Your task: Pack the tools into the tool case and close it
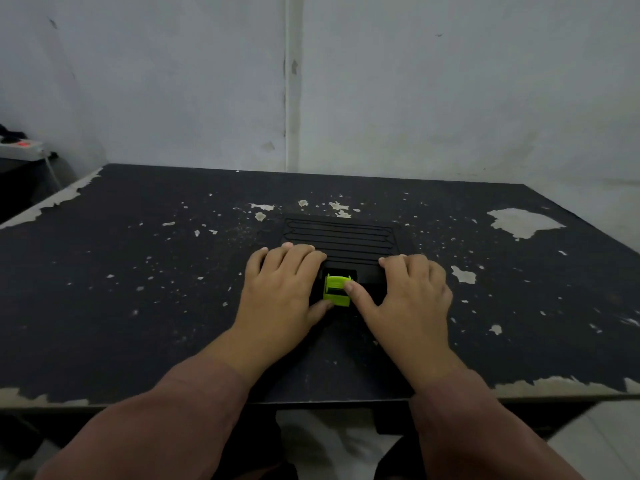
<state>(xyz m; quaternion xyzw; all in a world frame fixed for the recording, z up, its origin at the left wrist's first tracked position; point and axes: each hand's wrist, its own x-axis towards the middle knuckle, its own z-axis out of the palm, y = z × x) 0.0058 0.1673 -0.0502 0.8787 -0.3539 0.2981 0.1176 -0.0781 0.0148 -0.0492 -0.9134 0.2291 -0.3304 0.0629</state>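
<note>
The black tool case [341, 237] sits lid down in the middle of the frame, on a black table [138, 271] with paint flaking off all over. The lid has raised ribbed lines. If there's a logo or any text on it, it's way too dark to read.

The lime green latch [335, 287] on the near edge is the only bright thing here. The person's left hand [280, 289] lies flat on the lid's near left corner, fingers relaxed and gripping nothing, thumb touching the latch's lower left. The right hand [410, 292] rests on the near right corner the same way, thumb tip against the latch's right side.

There's a power strip [20, 147] with a red light at the far left, and a scuffed grey wall [450, 81] behind.
</note>
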